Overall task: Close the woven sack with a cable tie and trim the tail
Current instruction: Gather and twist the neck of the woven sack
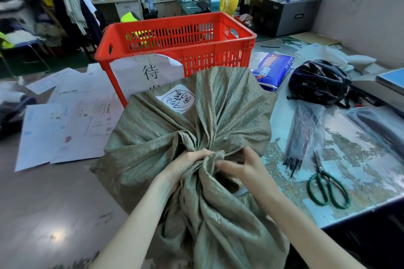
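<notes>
An olive-green woven sack (153,137) with a white handwritten label stands in front of me, its mouth gathered into a bunched neck. My left hand (185,165) is clenched around the neck from the left. My right hand (242,168) pinches the gathered folds from the right, touching the left. The loose top of the sack hangs down toward me between my arms. A clear bag of black cable ties (303,131) lies on the table to the right. Green-handled scissors (326,185) lie just beyond it, blades pointing away.
A red plastic crate (175,43) with a paper sign stands right behind the sack. A black bicycle helmet (319,82) and a blue packet (273,70) sit at the right rear. White papers (65,129) cover the floor at left. A person sits at a desk far back left.
</notes>
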`<action>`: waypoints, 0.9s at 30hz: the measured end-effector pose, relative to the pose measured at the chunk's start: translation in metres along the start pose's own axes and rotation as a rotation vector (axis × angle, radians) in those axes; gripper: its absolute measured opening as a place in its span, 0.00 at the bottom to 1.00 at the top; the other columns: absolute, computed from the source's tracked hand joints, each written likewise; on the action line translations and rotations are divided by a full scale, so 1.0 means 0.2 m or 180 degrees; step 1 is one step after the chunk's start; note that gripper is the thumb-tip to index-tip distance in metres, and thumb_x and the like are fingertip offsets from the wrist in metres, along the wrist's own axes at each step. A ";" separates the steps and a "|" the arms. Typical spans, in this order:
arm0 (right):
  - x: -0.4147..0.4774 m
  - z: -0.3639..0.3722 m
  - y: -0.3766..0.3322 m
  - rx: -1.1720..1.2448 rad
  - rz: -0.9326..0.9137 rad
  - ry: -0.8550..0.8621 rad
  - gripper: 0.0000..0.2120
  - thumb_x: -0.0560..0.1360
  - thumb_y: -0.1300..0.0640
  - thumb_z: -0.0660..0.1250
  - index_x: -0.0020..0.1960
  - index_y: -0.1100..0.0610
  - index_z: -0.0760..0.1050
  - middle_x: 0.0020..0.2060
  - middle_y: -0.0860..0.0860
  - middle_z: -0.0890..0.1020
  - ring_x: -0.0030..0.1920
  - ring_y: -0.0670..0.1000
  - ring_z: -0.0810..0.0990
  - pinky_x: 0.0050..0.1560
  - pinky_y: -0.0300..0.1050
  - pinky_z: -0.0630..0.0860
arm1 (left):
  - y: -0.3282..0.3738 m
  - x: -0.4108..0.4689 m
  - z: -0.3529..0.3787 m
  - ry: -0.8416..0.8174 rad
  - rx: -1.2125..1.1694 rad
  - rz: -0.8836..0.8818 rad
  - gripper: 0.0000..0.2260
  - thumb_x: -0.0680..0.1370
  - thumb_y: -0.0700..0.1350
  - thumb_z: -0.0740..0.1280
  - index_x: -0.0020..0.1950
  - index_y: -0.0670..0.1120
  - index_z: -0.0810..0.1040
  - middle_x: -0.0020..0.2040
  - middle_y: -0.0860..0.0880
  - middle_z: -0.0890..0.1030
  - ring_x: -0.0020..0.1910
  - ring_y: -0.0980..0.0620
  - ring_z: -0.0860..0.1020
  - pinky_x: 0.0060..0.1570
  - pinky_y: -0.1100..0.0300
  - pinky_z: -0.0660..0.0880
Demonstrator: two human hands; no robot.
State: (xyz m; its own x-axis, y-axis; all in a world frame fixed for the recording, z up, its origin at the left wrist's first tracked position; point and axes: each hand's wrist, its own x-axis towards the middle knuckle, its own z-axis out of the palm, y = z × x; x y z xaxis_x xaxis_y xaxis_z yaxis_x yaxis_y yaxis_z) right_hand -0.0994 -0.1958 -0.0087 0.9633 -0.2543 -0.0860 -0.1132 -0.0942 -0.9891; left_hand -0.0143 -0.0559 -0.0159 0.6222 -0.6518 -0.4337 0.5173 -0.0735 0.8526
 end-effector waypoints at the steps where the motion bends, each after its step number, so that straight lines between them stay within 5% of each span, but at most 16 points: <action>1: 0.00 -0.01 -0.01 0.0187 0.0137 0.0106 0.12 0.67 0.55 0.75 0.48 0.51 0.77 0.45 0.46 0.84 0.47 0.44 0.82 0.51 0.45 0.76 | 0.00 0.00 0.00 0.0013 -0.0017 -0.0054 0.08 0.66 0.47 0.72 0.41 0.44 0.85 0.36 0.46 0.84 0.34 0.52 0.82 0.38 0.61 0.77; 8: -0.05 0.09 0.02 -0.0734 -0.0386 0.0541 0.06 0.71 0.60 0.69 0.46 0.54 0.73 0.43 0.48 0.78 0.46 0.47 0.77 0.47 0.37 0.71 | -0.02 -0.01 0.02 0.0073 -0.0215 -0.0198 0.17 0.74 0.52 0.67 0.55 0.42 0.84 0.53 0.41 0.84 0.50 0.45 0.82 0.60 0.53 0.75; 13: -0.16 0.19 -0.03 -0.0857 -0.0998 0.0733 0.09 0.71 0.65 0.64 0.44 0.52 0.70 0.39 0.45 0.73 0.41 0.39 0.71 0.42 0.28 0.65 | 0.04 -0.01 0.05 0.0004 -0.0243 -0.0199 0.18 0.75 0.57 0.65 0.51 0.45 0.86 0.53 0.43 0.85 0.50 0.49 0.83 0.58 0.56 0.76; 18: -0.14 0.21 -0.02 -0.1001 -0.0887 0.0492 0.02 0.69 0.63 0.62 0.41 0.59 0.69 0.36 0.54 0.77 0.37 0.51 0.73 0.39 0.46 0.71 | 0.03 0.01 0.05 -0.0031 -0.0453 -0.0177 0.21 0.72 0.60 0.66 0.45 0.44 0.87 0.49 0.43 0.86 0.47 0.49 0.84 0.51 0.56 0.79; 24: -0.16 0.21 -0.01 -0.1347 -0.0834 0.0317 0.05 0.72 0.64 0.61 0.42 0.58 0.65 0.35 0.51 0.74 0.35 0.51 0.71 0.39 0.50 0.70 | 0.00 0.03 0.05 -0.0048 -0.0783 -0.0178 0.22 0.64 0.58 0.74 0.46 0.40 0.85 0.46 0.40 0.85 0.42 0.46 0.84 0.45 0.57 0.81; 27: -0.19 0.23 0.02 -0.1730 -0.0993 0.0203 0.02 0.73 0.61 0.57 0.43 0.60 0.66 0.41 0.55 0.74 0.41 0.57 0.74 0.42 0.54 0.72 | -0.01 0.05 0.05 -0.0179 -0.0764 -0.0376 0.29 0.58 0.51 0.82 0.53 0.37 0.82 0.51 0.37 0.82 0.45 0.45 0.83 0.50 0.55 0.80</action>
State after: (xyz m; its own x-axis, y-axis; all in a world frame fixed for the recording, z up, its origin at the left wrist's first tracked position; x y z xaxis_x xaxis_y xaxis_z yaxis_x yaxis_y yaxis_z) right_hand -0.1243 -0.1423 -0.0156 0.9565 -0.1912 0.2205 0.0471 -0.6447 -0.7630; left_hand -0.0150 -0.0707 -0.0197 0.5190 -0.6907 -0.5035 0.7131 0.0252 0.7006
